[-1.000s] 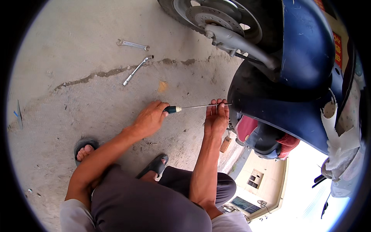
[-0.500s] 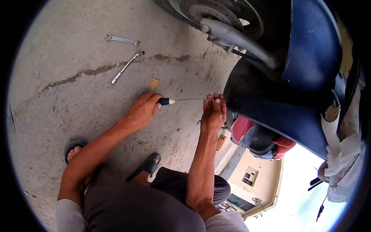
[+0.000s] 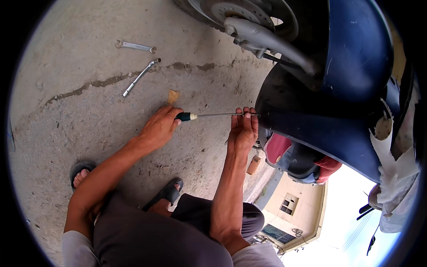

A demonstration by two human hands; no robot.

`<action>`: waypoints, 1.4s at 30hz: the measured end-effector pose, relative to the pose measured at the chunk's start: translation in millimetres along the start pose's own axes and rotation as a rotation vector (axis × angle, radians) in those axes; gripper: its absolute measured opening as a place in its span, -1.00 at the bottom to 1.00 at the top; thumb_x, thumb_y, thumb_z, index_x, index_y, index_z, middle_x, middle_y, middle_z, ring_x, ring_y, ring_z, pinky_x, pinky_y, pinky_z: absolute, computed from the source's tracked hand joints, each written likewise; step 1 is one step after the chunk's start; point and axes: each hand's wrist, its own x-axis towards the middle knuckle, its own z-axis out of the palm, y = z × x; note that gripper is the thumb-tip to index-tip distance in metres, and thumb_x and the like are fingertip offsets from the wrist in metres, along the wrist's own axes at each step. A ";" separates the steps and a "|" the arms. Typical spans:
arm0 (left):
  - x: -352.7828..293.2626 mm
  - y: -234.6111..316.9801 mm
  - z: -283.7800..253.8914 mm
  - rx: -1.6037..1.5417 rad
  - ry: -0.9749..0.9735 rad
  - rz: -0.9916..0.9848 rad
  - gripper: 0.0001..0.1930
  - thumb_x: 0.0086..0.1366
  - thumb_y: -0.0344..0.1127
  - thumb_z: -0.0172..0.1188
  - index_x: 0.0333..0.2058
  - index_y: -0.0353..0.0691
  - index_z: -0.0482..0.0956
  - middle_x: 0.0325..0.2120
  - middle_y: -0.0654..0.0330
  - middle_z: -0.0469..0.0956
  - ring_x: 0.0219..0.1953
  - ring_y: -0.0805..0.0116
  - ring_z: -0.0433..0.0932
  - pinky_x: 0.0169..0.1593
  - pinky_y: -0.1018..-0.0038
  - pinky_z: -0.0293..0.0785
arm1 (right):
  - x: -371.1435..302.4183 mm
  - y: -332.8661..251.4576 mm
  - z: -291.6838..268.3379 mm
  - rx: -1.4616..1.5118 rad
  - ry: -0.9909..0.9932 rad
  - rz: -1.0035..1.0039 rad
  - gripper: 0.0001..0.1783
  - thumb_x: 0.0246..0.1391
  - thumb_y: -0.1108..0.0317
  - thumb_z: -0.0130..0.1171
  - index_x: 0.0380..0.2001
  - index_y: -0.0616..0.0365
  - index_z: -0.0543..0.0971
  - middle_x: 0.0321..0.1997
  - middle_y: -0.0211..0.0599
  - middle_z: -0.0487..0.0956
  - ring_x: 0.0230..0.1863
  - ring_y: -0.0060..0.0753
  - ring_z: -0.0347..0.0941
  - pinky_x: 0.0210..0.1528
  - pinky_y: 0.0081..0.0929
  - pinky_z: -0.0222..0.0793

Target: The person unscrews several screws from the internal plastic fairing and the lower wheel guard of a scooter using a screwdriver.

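My left hand (image 3: 159,127) is closed round the dark green handle of a long screwdriver (image 3: 186,116) with a pale collar. Its thin metal shaft runs level to the right. My right hand (image 3: 243,131) pinches the shaft close to its tip, fingers pointing up. The tip meets the lower edge of a scooter's blue body panel (image 3: 307,127); what it touches there is too small to make out. Above the panel lies the dark hollow behind the scooter's blue front fender (image 3: 358,49).
An open-end wrench (image 3: 135,46) and a shiny socket wrench (image 3: 141,78) lie on the rough concrete ground, near a dry leaf-like scrap (image 3: 173,96). The front wheel's brake disc (image 3: 240,11) and grey fork arm (image 3: 267,38) are at the top. A brick (image 3: 253,165) lies beyond my right wrist.
The whole view has shifted slightly, with the ground tools and both hands appearing a little further left. Both hands keep their hold on the screwdriver, and its tip stays at the panel edge.
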 end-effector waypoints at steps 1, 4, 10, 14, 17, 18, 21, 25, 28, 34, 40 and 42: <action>0.1 -0.1 0.6 0.002 -0.001 0.000 -0.70 0.40 -0.40 0.09 0.07 -0.32 0.46 -0.15 -0.05 0.49 -0.06 -0.11 0.50 0.03 0.10 0.40 | -0.1 0.6 -0.1 0.011 0.018 -0.002 -0.69 0.25 0.45 0.22 0.06 0.12 0.54 -0.02 -0.31 0.65 -0.04 -0.26 0.64 -0.10 -0.38 0.64; 0.2 -1.1 1.0 0.006 -0.008 0.000 -0.70 0.41 -0.40 0.09 0.07 -0.32 0.46 -0.15 -0.05 0.49 -0.06 -0.11 0.50 0.03 0.10 0.40 | -0.3 0.5 0.5 0.020 0.041 -0.004 -0.68 0.24 0.46 0.22 0.06 0.13 0.53 -0.03 -0.29 0.65 -0.06 -0.25 0.64 -0.14 -0.39 0.65; 1.7 -0.7 -0.1 0.010 -0.020 0.006 -0.71 0.41 -0.39 0.09 0.07 -0.32 0.46 -0.16 -0.06 0.49 -0.05 -0.12 0.50 0.04 0.11 0.41 | -1.2 0.0 -0.3 0.000 0.030 0.005 -0.69 0.27 0.44 0.20 0.07 0.09 0.53 0.00 -0.34 0.64 -0.01 -0.29 0.62 -0.04 -0.37 0.62; 2.7 0.5 0.3 0.011 0.044 0.071 -0.70 0.35 -0.48 0.14 0.05 -0.32 0.45 -0.12 -0.03 0.47 -0.03 -0.11 0.49 0.04 0.11 0.41 | 1.2 1.5 -3.4 0.024 0.007 -0.008 -0.71 0.31 0.46 0.13 0.07 0.10 0.53 0.02 -0.33 0.63 0.01 -0.29 0.61 -0.02 -0.37 0.62; 9.5 7.2 -2.3 0.026 0.091 0.120 -0.66 0.26 -0.56 0.20 0.02 -0.32 0.46 -0.08 0.00 0.46 0.00 -0.08 0.46 0.08 0.11 0.41 | 1.0 0.8 -2.9 0.100 -0.076 0.002 -0.71 0.32 0.49 0.09 0.08 0.13 0.51 0.02 -0.34 0.61 0.03 -0.31 0.58 0.00 -0.37 0.61; 12.1 7.6 -2.9 0.044 0.100 0.131 -0.65 0.21 -0.59 0.23 0.00 -0.33 0.47 -0.06 0.01 0.46 0.03 -0.06 0.44 0.12 0.10 0.41 | 1.5 1.0 -3.0 0.099 -0.076 0.003 -0.71 0.32 0.49 0.09 0.08 0.13 0.51 0.02 -0.34 0.61 0.03 -0.31 0.58 0.00 -0.37 0.61; 16.4 2.7 0.0 0.088 0.090 0.138 -0.63 0.19 -0.61 0.25 -0.01 -0.31 0.47 -0.06 0.02 0.46 0.03 -0.06 0.44 0.13 0.09 0.40 | 2.2 0.9 -2.7 0.181 -0.123 0.023 -0.70 0.31 0.51 0.08 0.09 0.15 0.49 0.01 -0.35 0.59 0.04 -0.32 0.54 0.05 -0.35 0.58; 20.1 -4.4 6.6 0.114 0.119 0.184 -0.60 0.13 -0.62 0.29 -0.05 -0.28 0.42 -0.10 0.06 0.45 0.00 -0.04 0.42 0.08 0.14 0.40 | 2.3 -1.6 -3.9 0.152 -0.108 0.031 -0.69 0.30 0.54 0.07 0.10 0.15 0.48 0.01 -0.36 0.57 0.05 -0.33 0.52 0.10 -0.34 0.54; 21.3 -3.1 7.5 0.152 0.124 0.202 -0.60 0.12 -0.61 0.31 -0.08 -0.27 0.41 -0.10 0.06 0.44 0.00 -0.05 0.42 0.09 0.14 0.39 | 3.4 -0.2 -5.6 0.164 -0.134 0.022 -0.67 0.31 0.55 0.06 0.12 0.17 0.47 0.01 -0.34 0.57 0.02 -0.34 0.54 0.08 -0.35 0.55; 25.8 -2.0 10.0 0.160 0.158 0.197 -0.63 0.11 -0.60 0.31 -0.12 -0.25 0.42 -0.17 0.04 0.41 -0.07 -0.05 0.46 0.04 0.13 0.44 | 4.8 -0.6 -7.4 0.222 -0.190 0.034 -0.65 0.31 0.55 0.06 0.14 0.16 0.46 -0.01 -0.33 0.58 0.00 -0.33 0.55 0.07 -0.33 0.56; 28.7 -5.6 12.4 0.151 0.183 0.224 -0.63 0.11 -0.59 0.32 -0.13 -0.24 0.41 -0.16 0.05 0.38 -0.07 -0.04 0.48 0.02 0.12 0.45 | 7.9 -0.5 -10.8 0.257 -0.177 0.082 -0.62 0.27 0.59 0.06 0.13 0.09 0.47 -0.03 -0.38 0.58 0.01 -0.34 0.53 0.11 -0.30 0.51; 27.8 -4.7 11.7 0.156 0.156 0.209 -0.63 0.11 -0.59 0.32 -0.13 -0.23 0.41 -0.15 0.05 0.37 -0.06 -0.03 0.49 0.04 0.12 0.45 | 8.0 -0.1 -12.5 0.274 -0.171 0.096 -0.61 0.25 0.61 0.06 0.12 0.07 0.48 -0.04 -0.40 0.57 0.02 -0.34 0.51 0.13 -0.27 0.49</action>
